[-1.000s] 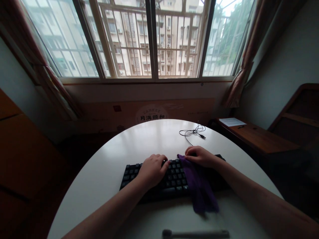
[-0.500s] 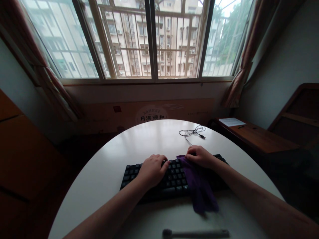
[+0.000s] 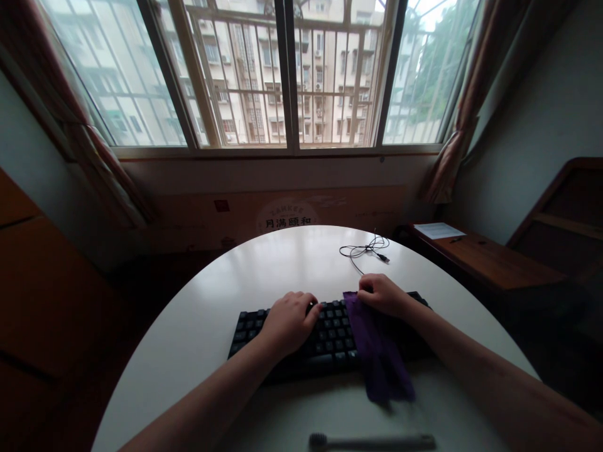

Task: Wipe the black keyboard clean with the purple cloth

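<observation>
A black keyboard [image 3: 335, 344] lies flat on a round white table [image 3: 188, 333]. Across its left half rests my left hand [image 3: 289, 323], fingers curled over the far edge and gripping it. My right hand [image 3: 382, 295] is closed on the top end of a purple cloth [image 3: 380, 358], near the keyboard's far edge. The cloth trails over the keys toward me, and its loose end hangs past the near edge onto the table. Part of the keyboard's right side is hidden under the cloth and my right forearm.
Beyond my right hand lies a loosely coiled black cable [image 3: 362, 250] with a USB plug. A grey toothbrush-like brush [image 3: 372, 442] sits close to me at the bottom. To the right stands a low wooden table [image 3: 509, 256] with a white paper sheet [image 3: 437, 231]. Windows face me.
My right hand has slid slightly to the right along the far keys, taking the top of the purple cloth with it. My left hand stays in place on the keyboard.
</observation>
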A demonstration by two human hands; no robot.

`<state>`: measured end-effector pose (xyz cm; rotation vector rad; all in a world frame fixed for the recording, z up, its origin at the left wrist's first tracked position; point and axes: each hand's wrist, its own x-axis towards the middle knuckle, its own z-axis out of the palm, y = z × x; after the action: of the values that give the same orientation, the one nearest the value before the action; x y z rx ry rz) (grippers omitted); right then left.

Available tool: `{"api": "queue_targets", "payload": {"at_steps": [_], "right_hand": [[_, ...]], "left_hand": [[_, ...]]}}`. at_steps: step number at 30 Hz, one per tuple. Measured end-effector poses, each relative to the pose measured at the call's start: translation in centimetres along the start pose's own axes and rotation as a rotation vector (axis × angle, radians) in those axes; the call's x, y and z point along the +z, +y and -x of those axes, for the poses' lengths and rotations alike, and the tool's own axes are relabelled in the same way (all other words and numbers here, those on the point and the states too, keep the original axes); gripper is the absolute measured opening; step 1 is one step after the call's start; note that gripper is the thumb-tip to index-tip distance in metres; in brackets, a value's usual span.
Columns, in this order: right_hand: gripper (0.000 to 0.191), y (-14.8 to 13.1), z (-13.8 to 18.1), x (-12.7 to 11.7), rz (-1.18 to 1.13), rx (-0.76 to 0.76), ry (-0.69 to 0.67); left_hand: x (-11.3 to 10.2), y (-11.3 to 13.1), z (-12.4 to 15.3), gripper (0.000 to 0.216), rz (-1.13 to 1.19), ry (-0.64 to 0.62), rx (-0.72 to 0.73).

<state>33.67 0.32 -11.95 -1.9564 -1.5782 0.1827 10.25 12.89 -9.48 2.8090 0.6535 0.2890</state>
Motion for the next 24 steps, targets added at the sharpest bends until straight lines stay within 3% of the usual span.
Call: {"api": "queue_targets", "payload": {"at_steps": [6, 11, 18, 24], "right_hand": [[0.025, 0.2, 0.2, -1.8, -0.133, 0.035, -0.222], [0.031, 0.5, -0.4, -1.9, -0.209, 0.145, -0.317], [0.032, 0.8, -0.9, -1.7, -0.300, 0.160, -0.375], [0.032, 0.6, -1.0, -1.4, -0.230, 0.222, -0.314]], "left_hand": [[-0.1, 0.2, 0.0, 0.037, -0.004, -0.004, -0.009], [-0.1, 0.4, 0.1, 0.036, -0.019, -0.004, -0.020], [-0.3, 0.5, 0.1, 0.038, -0.005, -0.010, -0.014], [-0.3, 0.5, 0.1, 0.038, -0.010, -0.010, -0.015]]}}
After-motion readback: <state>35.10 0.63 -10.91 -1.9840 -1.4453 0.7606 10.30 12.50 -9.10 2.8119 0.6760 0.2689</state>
